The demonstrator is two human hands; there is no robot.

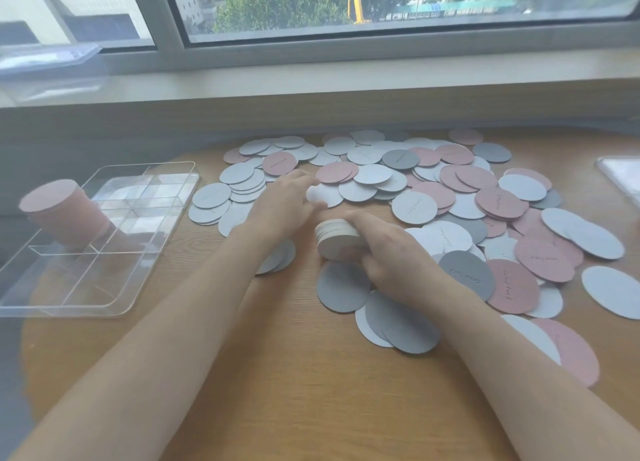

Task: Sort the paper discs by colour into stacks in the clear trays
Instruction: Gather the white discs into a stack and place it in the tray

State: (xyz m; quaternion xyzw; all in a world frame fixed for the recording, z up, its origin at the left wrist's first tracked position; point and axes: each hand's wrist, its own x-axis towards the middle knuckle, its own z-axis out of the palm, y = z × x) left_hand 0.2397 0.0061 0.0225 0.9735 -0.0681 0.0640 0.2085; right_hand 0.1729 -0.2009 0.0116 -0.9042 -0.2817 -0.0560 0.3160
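Loose paper discs [415,183] in pink, light grey and dark grey cover the middle and right of the wooden table. My right hand [391,253] grips a short stack of light discs [337,239] on its edge, just above the table. My left hand [287,204] reaches into the pile and pinches a single white disc [318,194] at its fingertips. A clear divided tray [104,246] stands at the left. A tall stack of pink discs [65,211] stands in its far left compartment.
A second clear tray [623,180] shows at the right edge. A clear plastic box [52,69] sits on the window sill at the back left. Bare wood [294,374] lies between my forearms near the table's front.
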